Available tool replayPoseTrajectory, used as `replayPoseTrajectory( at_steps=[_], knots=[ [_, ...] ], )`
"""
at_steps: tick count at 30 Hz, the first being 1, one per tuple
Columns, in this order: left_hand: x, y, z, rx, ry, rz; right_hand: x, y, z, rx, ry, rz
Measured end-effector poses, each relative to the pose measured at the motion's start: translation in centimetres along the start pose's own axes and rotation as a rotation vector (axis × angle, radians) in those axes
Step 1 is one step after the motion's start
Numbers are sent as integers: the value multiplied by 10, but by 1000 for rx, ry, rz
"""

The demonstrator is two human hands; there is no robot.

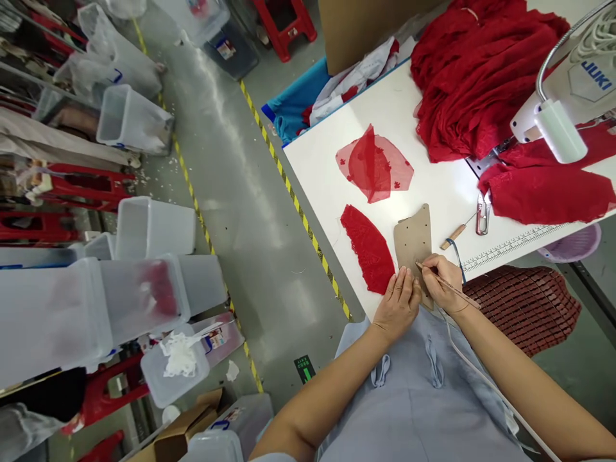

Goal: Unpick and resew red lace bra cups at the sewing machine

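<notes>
And here we are at the brown cardboard template, lying flat on the white bench right in front of the person, small holes dotted across it, and it's our landmark throughout. The left hand is laid palm-down at the template's near-left edge, grip spread flat, fingers stretched out side by side with nothing pinched between them. Over on the template's near-right edge, the right hand has a narrow grip, closed around a slim pen-like tool, its tip right at the template! Just left of the template, a curved red lace piece; beyond it, overlapping sheer red pieces. Now to the template's right: a wooden-handled awl, then metal thread snips farther along, and a printed ruler scale nearer the bench edge. Well beyond and to the right of the template, a great heap of red fabric piles up beside the JUKI sewing machine.
</notes>
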State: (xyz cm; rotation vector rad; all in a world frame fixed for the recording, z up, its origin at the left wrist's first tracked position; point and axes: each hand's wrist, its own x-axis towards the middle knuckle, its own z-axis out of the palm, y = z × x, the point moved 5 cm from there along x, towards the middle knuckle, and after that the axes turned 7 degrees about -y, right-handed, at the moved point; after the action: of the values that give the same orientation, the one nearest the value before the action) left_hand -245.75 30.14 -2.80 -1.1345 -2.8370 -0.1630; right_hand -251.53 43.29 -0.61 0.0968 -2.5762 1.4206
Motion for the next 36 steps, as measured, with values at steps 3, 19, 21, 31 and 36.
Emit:
replayPoseTrajectory(
  at_steps=[3,19,21,31,36],
  knots=[
    [-2,0,0,11,-2,-5,-1,3,0,-9,71,34],
    [-4,-4,-4,63,19,-9,-22,-24,-78,10,261,19],
    [-4,-5,-6,47,42,-20,-17,-17,-90,-60,146,122],
    [-6,-4,-14,40,93,-10,75,12,-78,-414,-218,347],
    [-11,-17,-30,-65,23,-49,12,23,-113,-381,-123,381]
  ],
)
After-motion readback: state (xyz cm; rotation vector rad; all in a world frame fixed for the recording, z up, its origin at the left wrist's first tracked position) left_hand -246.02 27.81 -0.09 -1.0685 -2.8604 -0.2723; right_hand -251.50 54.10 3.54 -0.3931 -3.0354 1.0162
